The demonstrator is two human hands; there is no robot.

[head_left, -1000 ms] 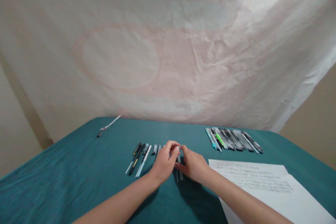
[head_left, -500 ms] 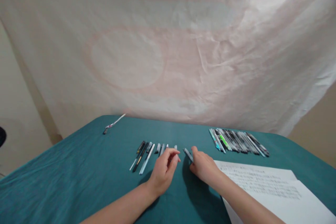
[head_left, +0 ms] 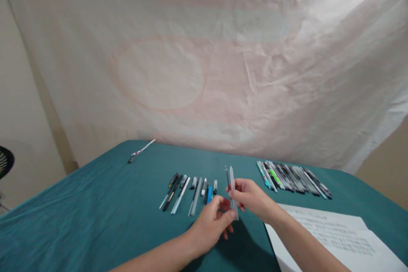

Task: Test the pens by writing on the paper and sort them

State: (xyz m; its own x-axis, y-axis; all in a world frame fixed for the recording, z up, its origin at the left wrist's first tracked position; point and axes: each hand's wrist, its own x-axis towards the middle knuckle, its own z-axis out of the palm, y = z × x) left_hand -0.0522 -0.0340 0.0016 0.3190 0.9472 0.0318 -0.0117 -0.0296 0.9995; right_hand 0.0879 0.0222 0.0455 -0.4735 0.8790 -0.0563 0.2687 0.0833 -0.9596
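- Far left, a plain wall [head_left: 22,106] met the pale hanging sheet [head_left: 178,72] behind the green-covered desk [head_left: 95,204].
- Left of centre, loose pens and caps [head_left: 180,195] lay roughly lined up.
- The left hand [head_left: 214,222] curved its fingers around the clear tube [head_left: 232,178] near its lower end; whether they gripped could not be told.
- The right hand [head_left: 250,195] pinched the tube, a thin dark refill [head_left: 227,175] beside it; seemingly pen parts were being handled, calling for steady alignment.
- Right, a pen row [head_left: 287,176] lay far, written paper [head_left: 334,229] near.

On tablecloth [head_left: 95,204]: pen parts [head_left: 196,197] at centre, just left of pen barrel [head_left: 232,178] and refill [head_left: 227,174] in right hand [head_left: 251,195]; row of pens [head_left: 287,177] at right, behind paper sheets [head_left: 325,225]; unidentified item [head_left: 140,151] at back left. Behind cloth: hanging sheet [head_left: 191,72].
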